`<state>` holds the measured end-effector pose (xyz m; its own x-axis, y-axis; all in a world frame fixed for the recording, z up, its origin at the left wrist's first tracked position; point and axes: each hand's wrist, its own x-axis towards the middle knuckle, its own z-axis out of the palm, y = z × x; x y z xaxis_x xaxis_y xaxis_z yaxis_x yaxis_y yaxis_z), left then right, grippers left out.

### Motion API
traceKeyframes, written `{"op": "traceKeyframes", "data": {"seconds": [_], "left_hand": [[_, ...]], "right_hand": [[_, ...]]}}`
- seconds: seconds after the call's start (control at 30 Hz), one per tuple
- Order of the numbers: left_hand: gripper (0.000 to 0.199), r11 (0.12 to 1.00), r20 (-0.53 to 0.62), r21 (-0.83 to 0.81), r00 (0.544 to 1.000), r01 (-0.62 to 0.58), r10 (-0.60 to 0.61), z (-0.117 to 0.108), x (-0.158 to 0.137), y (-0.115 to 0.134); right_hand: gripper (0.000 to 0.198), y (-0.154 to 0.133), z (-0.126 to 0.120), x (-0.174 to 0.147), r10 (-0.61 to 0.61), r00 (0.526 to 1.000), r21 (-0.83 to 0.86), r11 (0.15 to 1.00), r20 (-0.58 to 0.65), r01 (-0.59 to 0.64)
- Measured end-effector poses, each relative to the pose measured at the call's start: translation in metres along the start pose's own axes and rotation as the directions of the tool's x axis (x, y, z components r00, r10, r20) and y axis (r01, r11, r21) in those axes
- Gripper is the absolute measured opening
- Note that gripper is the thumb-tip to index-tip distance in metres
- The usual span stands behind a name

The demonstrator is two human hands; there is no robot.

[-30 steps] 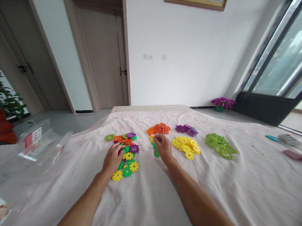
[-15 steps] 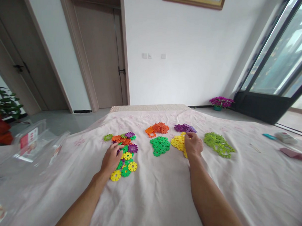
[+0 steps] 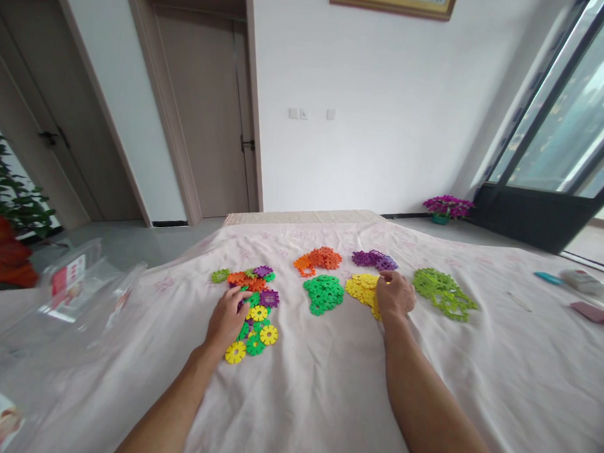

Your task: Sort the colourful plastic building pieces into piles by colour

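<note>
My left hand (image 3: 228, 317) rests on the mixed pile of plastic snowflake discs, its fingers apart over the pieces. The pile holds green discs (image 3: 255, 345), yellow discs (image 3: 235, 352), orange pieces (image 3: 247, 280) and a square purple piece (image 3: 269, 298). My right hand (image 3: 396, 295) is at the right side of the yellow disc pile (image 3: 362, 287), thumb and forefinger drawn together; whatever is between them is hidden. Left of the yellow pile lies a green disc pile (image 3: 324, 294). Behind are orange (image 3: 323, 258) and purple piles (image 3: 374, 259). Right of my right hand is a lime-green pile (image 3: 442, 293).
A clear plastic container (image 3: 74, 286) stands at the left of the cloth-covered table (image 3: 304, 407). At the far right lie a blue item (image 3: 548, 278), a pale packet (image 3: 584, 281) and a pink item (image 3: 594, 313).
My right hand has drawn slightly right, off the top of the yellow pile, uncovering more of it. My left hand stays at the mixed pile. The whole view has shifted a little.
</note>
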<state>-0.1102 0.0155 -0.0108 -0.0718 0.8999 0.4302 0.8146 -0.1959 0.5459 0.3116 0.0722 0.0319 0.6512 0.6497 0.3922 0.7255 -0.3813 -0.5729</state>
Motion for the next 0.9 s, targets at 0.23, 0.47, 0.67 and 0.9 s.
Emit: {"op": "traceKeyframes", "data": {"seconds": [0.23, 0.47, 0.67, 0.9], "left_hand": [[0.034, 1.0, 0.007, 0.005, 1.0, -0.004, 0.004, 0.002, 0.0, -0.003], [0.033, 1.0, 0.008, 0.011, 1.0, -0.006, 0.006, 0.001, 0.0, -0.002], [0.033, 1.0, 0.008, 0.008, 1.0, -0.011, 0.011, -0.001, 0.0, -0.001], [0.033, 1.0, 0.003, 0.016, 1.0, -0.009, 0.009, -0.002, 0.0, 0.001]], "right_hand": [[0.024, -0.038, 0.006, -0.026, -0.338, 0.937, 0.267, 0.898, -0.091, 0.35], [0.016, -0.105, 0.011, -0.116, -0.828, 0.51, 0.642, 0.526, 0.234, 0.559], [0.024, -0.116, -0.002, -0.161, -0.89, 0.184, 0.698, 0.444, 0.418, 0.561], [0.03, -0.116, -0.003, -0.162, -0.869, 0.184, 0.681, 0.477, 0.459, 0.555]]}}
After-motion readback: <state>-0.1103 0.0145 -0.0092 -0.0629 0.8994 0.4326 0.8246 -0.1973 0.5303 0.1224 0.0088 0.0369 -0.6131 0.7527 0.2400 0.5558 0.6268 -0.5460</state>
